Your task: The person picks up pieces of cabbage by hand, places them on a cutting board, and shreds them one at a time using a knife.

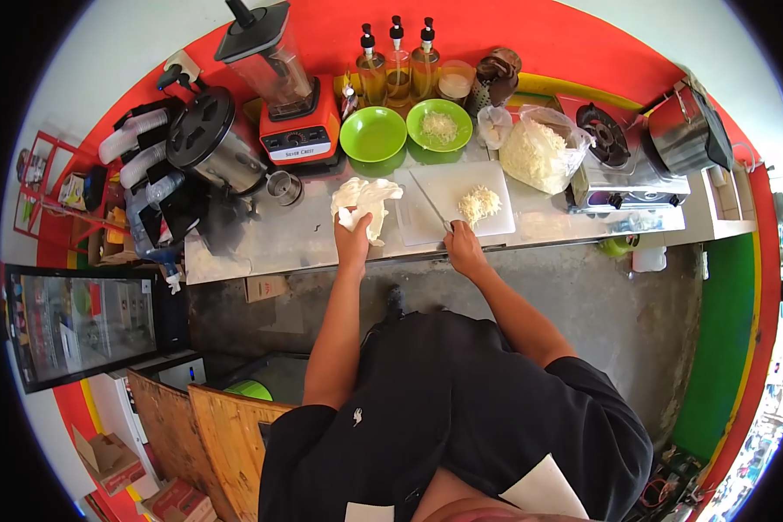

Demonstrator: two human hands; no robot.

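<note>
My left hand [353, 237] has its fingers wrapped in a crumpled cream-coloured cloth [363, 198] at the counter's front edge. In my right hand [465, 247] is the handle of a knife [429, 199], whose blade points up and left across a white cutting board [414, 224]. A small heap of pale shreds [479, 204] lies on the board's right half, just right of the blade. Behind the board stand two green bowls: the left one [373, 135] looks empty, and the right one [454, 149] holds pale shreds [439, 127].
A plastic bag of shreds [538, 152] sits right of the board, before a gas stove [622, 187] with a pot [683, 130]. Leftward are a small metal cup [284, 187], a red blender [299, 130] and a steel container [220, 143]. Pump bottles [398, 74] line the back.
</note>
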